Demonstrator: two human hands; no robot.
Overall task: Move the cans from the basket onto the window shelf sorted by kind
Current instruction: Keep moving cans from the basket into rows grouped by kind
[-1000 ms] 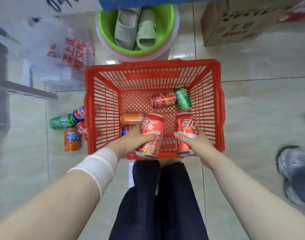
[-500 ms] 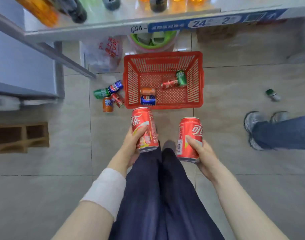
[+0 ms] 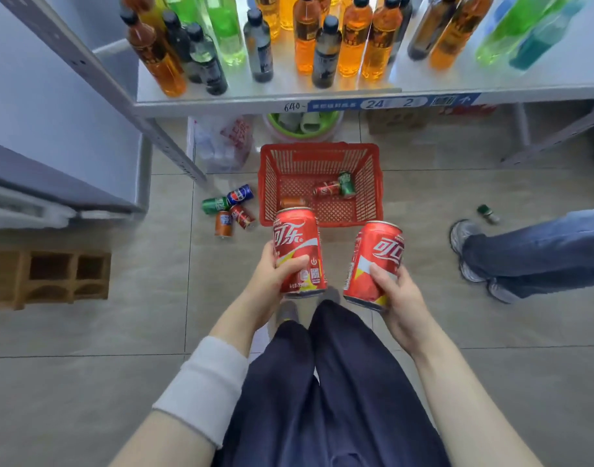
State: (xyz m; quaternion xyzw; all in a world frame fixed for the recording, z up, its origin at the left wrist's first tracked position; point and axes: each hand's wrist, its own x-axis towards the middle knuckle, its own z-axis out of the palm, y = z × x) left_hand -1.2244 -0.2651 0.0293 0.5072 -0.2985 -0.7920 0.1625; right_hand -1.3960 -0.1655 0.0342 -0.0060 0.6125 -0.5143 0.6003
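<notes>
My left hand (image 3: 273, 276) grips a red cola can (image 3: 299, 246) upright, above my knees. My right hand (image 3: 398, 294) grips a second red cola can (image 3: 376, 261), tilted slightly right. Both cans are well clear of the red basket (image 3: 373, 183) on the floor ahead. Inside the basket lie a red can (image 3: 326, 189), a green can (image 3: 346, 184) and an orange can (image 3: 292, 202), partly hidden behind the left-hand can. A grey shelf (image 3: 272, 96) with several bottles spans the top of the view.
Several cans lie on the floor left of the basket: green (image 3: 214, 204), blue (image 3: 240, 194), red (image 3: 242, 216), orange (image 3: 223, 224). A plastic bag (image 3: 223, 143) and green basin (image 3: 302, 124) sit under the shelf. Another person's legs (image 3: 538, 251) are at right. A wooden block (image 3: 49, 278) lies left.
Both hands lifted a red can each out of the basket and toward me. My view rose, so the shelf with bottles now fills the top.
</notes>
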